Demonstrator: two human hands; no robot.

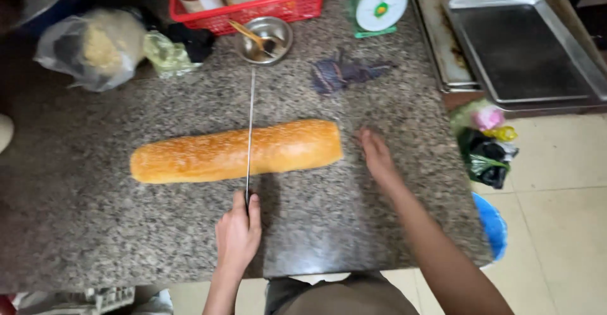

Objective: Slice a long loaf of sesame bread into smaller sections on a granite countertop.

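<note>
A long golden baguette [208,157] lies across the speckled granite counter [95,226]. My left hand [238,234] grips the handle of a long thin knife [251,119], whose blade lies across the loaf near its middle and points away from me. My right hand [375,154] rests flat on the counter just right of the loaf's right end, fingers spread, holding nothing.
At the back stand a small steel bowl with a spoon [263,38], a red basket of jars [253,8], a green kitchen scale [379,4], a dark cloth [344,74] and plastic bags [95,46]. Metal trays [525,49] sit at the right; bags [487,147] hang off the counter's right edge.
</note>
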